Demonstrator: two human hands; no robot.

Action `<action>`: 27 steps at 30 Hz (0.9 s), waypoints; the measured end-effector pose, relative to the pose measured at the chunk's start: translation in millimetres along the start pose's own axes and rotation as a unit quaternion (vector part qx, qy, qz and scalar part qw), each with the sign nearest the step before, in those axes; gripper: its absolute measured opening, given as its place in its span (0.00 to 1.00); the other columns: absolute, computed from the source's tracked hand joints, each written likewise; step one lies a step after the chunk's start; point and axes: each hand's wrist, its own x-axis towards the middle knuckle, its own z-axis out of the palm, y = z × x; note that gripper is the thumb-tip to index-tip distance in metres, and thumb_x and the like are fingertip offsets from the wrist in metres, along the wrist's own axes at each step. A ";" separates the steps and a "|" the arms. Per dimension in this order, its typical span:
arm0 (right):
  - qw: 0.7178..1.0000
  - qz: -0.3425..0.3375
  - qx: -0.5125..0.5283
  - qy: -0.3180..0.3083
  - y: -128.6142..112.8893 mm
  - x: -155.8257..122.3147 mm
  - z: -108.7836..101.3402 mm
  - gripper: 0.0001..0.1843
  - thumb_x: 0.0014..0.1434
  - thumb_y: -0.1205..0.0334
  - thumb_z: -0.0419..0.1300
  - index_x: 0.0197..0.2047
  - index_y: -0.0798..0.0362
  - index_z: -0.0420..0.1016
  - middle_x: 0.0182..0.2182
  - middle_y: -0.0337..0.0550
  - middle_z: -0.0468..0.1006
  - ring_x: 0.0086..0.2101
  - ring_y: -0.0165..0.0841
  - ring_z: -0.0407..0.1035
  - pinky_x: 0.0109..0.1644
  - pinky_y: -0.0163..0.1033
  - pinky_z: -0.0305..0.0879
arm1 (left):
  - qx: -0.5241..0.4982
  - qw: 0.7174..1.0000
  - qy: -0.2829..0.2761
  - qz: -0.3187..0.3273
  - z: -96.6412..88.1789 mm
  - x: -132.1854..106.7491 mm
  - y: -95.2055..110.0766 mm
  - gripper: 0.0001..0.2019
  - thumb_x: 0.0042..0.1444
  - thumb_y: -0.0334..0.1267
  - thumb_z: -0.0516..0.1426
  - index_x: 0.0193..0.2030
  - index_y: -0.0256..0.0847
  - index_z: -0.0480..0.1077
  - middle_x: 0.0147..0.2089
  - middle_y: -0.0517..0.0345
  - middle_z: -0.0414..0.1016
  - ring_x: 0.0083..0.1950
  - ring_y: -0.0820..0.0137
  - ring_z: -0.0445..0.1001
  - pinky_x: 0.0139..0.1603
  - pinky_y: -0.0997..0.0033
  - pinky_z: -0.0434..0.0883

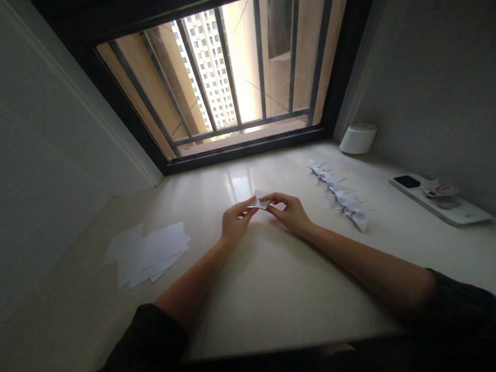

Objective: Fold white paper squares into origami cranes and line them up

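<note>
A small folded piece of white paper is held between both hands above the middle of the pale sill. My left hand pinches its left side between thumb and fingers. On its right side, my right hand grips it the same way. The exact folds are too small to make out. Off to the right stands a slanting row of several folded paper cranes. Loose white paper sheets lie overlapping to the left of my left forearm.
A phone with a round grip on its back lies at the right by the wall. Behind it stands a white cylindrical object in the corner. A dark-framed window with bars closes off the far side.
</note>
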 end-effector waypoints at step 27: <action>0.987 0.107 0.120 0.015 1.0 3.4 2.3 0.16 0.41 0.51 0.69 0.32 0.51 0.80 0.31 0.43 0.80 0.30 0.34 0.72 0.35 0.39 0.67 | -0.102 0.992 0.060 -0.038 0.4 -1.0 8.9 0.14 0.44 0.41 0.65 0.39 0.41 0.78 0.43 0.53 0.79 0.45 0.62 0.77 0.53 0.60 0.70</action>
